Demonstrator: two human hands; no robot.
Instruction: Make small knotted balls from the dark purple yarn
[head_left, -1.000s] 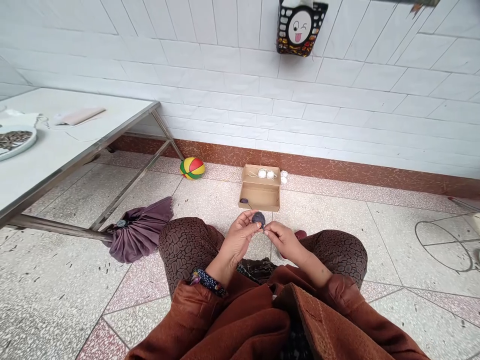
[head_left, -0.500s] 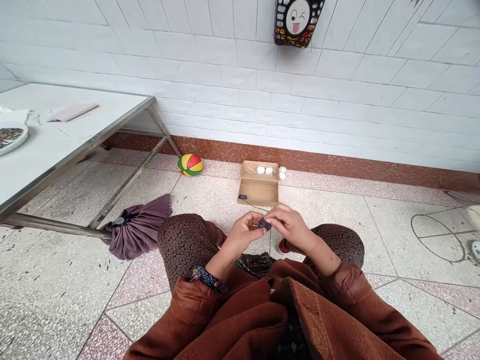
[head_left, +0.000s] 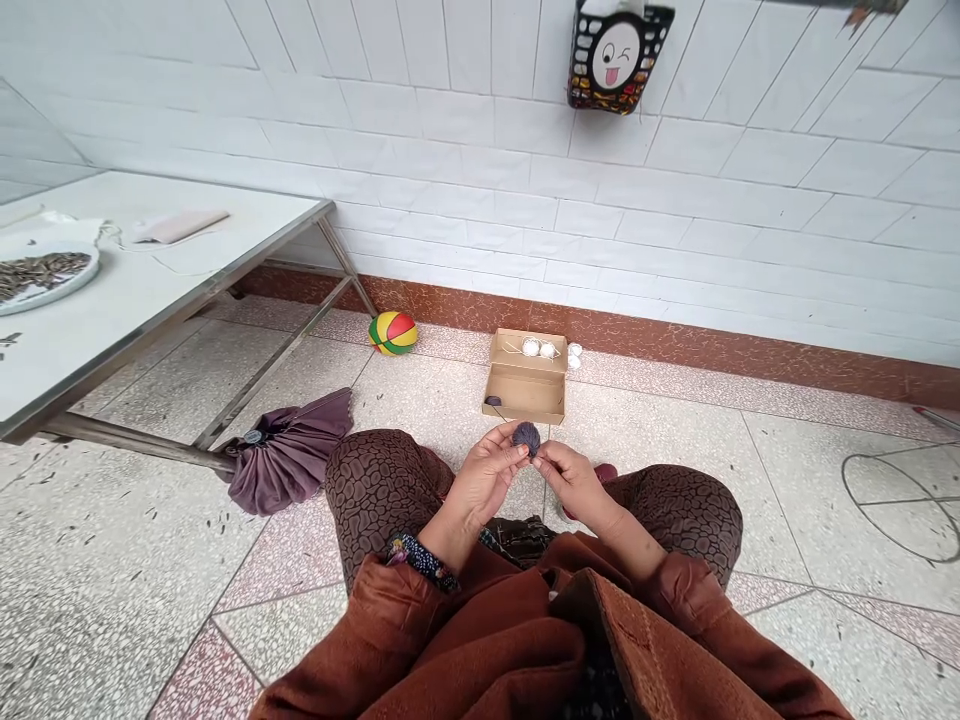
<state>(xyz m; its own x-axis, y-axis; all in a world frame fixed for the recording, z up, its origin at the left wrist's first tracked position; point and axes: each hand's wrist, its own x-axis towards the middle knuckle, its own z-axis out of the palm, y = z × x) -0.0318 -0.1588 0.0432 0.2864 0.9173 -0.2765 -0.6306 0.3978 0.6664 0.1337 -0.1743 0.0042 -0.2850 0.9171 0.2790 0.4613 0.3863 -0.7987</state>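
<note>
A small ball of dark purple-grey yarn [head_left: 526, 436] is held up in the fingers of my left hand [head_left: 484, 472], between thumb and fingertips. My right hand [head_left: 577, 484] is closed in a pinch at the ball's lower right edge, where the yarn is; the strand between its fingertips is too fine to see. Just beyond my hands an opened cardboard box [head_left: 525, 410] lies on the floor. A dark yarn piece [head_left: 493, 400] sits in its left corner, with a thin strand leading toward my hands. Two white balls [head_left: 539, 348] rest in its lid.
More white balls [head_left: 574, 355] lie right of the box. A colourful ball [head_left: 393, 333] is by the table leg. At left stands a metal-framed table [head_left: 247, 225] with a dish [head_left: 94, 268]; purple cloth [head_left: 292, 455] lies near it. A wire frame [head_left: 900, 505] is right; a black basket [head_left: 619, 55] hangs above.
The yarn ball has turned up in my left fingers and shows more fully. My right hand has moved from over its top to its lower right edge. The view has shifted slightly.
</note>
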